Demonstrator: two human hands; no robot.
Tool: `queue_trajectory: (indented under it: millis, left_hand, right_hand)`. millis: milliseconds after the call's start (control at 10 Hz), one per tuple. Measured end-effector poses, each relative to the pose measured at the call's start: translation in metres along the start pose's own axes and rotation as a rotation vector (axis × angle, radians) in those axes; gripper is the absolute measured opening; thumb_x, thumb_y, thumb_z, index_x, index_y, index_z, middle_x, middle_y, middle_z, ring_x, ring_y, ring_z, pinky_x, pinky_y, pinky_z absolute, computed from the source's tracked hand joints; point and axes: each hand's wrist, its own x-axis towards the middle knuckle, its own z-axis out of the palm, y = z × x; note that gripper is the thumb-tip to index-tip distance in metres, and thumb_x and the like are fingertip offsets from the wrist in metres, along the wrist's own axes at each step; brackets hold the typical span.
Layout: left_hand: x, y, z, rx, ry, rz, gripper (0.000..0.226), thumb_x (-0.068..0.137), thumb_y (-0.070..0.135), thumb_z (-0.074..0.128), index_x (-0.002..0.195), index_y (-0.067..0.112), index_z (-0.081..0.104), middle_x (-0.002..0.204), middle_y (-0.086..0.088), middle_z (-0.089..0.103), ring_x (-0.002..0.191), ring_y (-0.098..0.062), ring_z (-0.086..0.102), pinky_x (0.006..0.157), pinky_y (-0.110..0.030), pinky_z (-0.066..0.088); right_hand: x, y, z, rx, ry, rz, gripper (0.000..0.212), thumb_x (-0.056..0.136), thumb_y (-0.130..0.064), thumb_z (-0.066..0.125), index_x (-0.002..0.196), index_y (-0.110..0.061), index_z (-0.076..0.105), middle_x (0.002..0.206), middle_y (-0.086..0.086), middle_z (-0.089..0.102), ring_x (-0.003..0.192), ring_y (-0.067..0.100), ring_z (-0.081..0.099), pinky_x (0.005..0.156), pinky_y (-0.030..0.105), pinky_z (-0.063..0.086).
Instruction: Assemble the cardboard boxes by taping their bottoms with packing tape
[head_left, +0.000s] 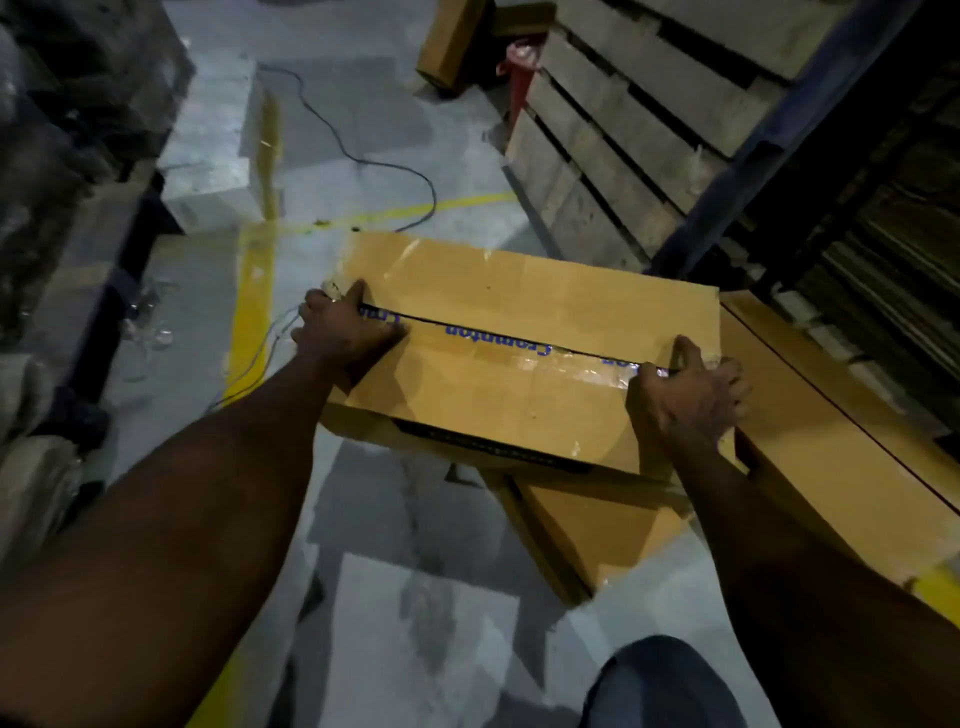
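Observation:
A brown cardboard box (519, 280) with blue print lies in front of me on a stack of flattened cartons. Its two flaps meet in a dark seam (488, 330) running left to right. A shiny strip of clear tape (576, 366) lies along the seam's right half. My left hand (340, 327) grips the box's left end, thumb on top by the seam and fingers curled over the edge. At the right end my right hand (688, 389) grips the box where the tape ends, fingers wrapped over the edge. No tape roll is in sight.
Flattened cartons (810, 441) lie under the box and to its right. Wooden pallets (623, 130) lean against a blue rack (753, 156) at the upper right. A white block (213, 145), a black cable (363, 156) and yellow lines (254, 312) are on the grey floor. My knee (660, 686) is at the bottom.

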Motion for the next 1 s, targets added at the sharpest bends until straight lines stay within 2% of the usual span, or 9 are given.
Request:
queue_trajectory:
  millis: [200, 300, 400, 500, 600, 700, 800, 900, 1000]
  left_hand:
    - [-0.006, 0.041, 0.082, 0.008, -0.069, 0.090, 0.091, 0.061, 0.081, 0.063, 0.137, 0.035, 0.041, 0.150, -0.015, 0.012, 0.132, -0.046, 0.029, 0.107, -0.057, 0.029]
    - [0.003, 0.056, 0.092, 0.019, -0.061, 0.191, 0.090, 0.061, 0.080, 0.064, 0.138, 0.037, 0.042, 0.153, -0.011, 0.010, 0.132, -0.045, 0.030, 0.107, -0.056, 0.029]
    - [0.020, 0.073, 0.104, 0.214, -0.186, 0.452, 0.100, 0.059, 0.089, 0.054, 0.145, 0.048, 0.024, 0.158, -0.009, 0.003, 0.138, -0.049, 0.015, 0.109, -0.063, 0.020]
    - [0.018, 0.077, 0.113, 0.404, -0.249, 0.580, 0.109, 0.053, 0.099, 0.037, 0.146, 0.052, 0.007, 0.161, -0.007, -0.003, 0.141, -0.051, 0.000, 0.106, -0.071, 0.008]
    - [-0.007, 0.082, 0.122, 0.452, -0.267, 0.774, 0.118, 0.045, 0.104, 0.014, 0.148, 0.048, 0.004, 0.161, -0.008, 0.001, 0.144, -0.045, 0.001, 0.108, -0.071, 0.011]
    - [-0.029, 0.096, 0.125, 0.546, -0.299, 0.944, 0.118, 0.048, 0.102, 0.013, 0.150, 0.045, -0.001, 0.162, -0.010, -0.003, 0.146, -0.039, 0.001, 0.110, -0.066, 0.013]
    - [-0.049, 0.118, 0.122, 0.634, -0.386, 0.992, 0.112, 0.064, 0.090, 0.043, 0.151, 0.040, -0.007, 0.161, -0.011, -0.011, 0.147, -0.035, -0.003, 0.114, -0.059, 0.012]
    - [-0.068, 0.128, 0.124, 0.646, -0.380, 0.910, 0.109, 0.074, 0.071, 0.059, 0.152, 0.035, -0.008, 0.161, -0.013, -0.011, 0.147, -0.038, 0.000, 0.113, -0.059, 0.017]
    - [-0.111, 0.153, 0.127, 0.593, -0.360, 0.926, 0.113, 0.074, 0.077, 0.053, 0.152, 0.026, -0.010, 0.160, -0.014, -0.013, 0.147, -0.038, -0.002, 0.115, -0.059, 0.015]
  right_hand:
    - [0.021, 0.067, 0.011, -0.156, -0.011, 0.085, 0.051, 0.084, -0.057, 0.058, 0.129, -0.033, 0.054, 0.135, 0.019, 0.039, 0.119, 0.044, 0.038, 0.098, 0.053, 0.034]
    - [0.030, 0.079, 0.009, -0.178, 0.020, 0.121, 0.048, 0.086, -0.055, 0.056, 0.126, -0.030, 0.057, 0.134, 0.018, 0.039, 0.119, 0.044, 0.038, 0.097, 0.054, 0.034]
    - [0.030, 0.099, 0.017, -0.220, -0.016, 0.118, 0.051, 0.091, -0.056, 0.045, 0.131, -0.027, 0.052, 0.145, 0.021, 0.031, 0.121, 0.048, 0.036, 0.098, 0.056, 0.035]
    - [0.022, 0.109, 0.025, -0.272, -0.088, 0.113, 0.060, 0.093, -0.058, 0.036, 0.144, -0.027, 0.037, 0.154, 0.024, 0.020, 0.126, 0.051, 0.033, 0.100, 0.058, 0.035]
    - [0.021, 0.106, 0.024, -0.262, -0.146, 0.153, 0.066, 0.095, -0.061, 0.031, 0.152, -0.030, 0.023, 0.160, 0.022, 0.008, 0.132, 0.054, 0.027, 0.102, 0.061, 0.033]
    - [0.018, 0.103, 0.018, -0.256, -0.176, 0.145, 0.067, 0.096, -0.060, 0.030, 0.155, -0.029, 0.019, 0.162, 0.021, 0.003, 0.134, 0.053, 0.025, 0.103, 0.060, 0.032]
    - [0.003, 0.110, 0.007, -0.292, -0.272, 0.055, 0.069, 0.098, -0.060, 0.027, 0.157, -0.027, 0.011, 0.163, 0.019, -0.005, 0.141, 0.054, 0.012, 0.110, 0.064, 0.023]
    - [-0.006, 0.121, -0.004, -0.345, -0.395, -0.043, 0.071, 0.098, -0.063, 0.022, 0.157, -0.029, 0.001, 0.164, 0.014, -0.012, 0.145, 0.053, -0.005, 0.113, 0.068, 0.011]
    - [-0.009, 0.136, -0.032, -0.336, -0.559, -0.185, 0.071, 0.098, -0.064, 0.022, 0.156, -0.031, -0.004, 0.164, 0.007, -0.015, 0.147, 0.045, -0.012, 0.113, 0.070, 0.004]
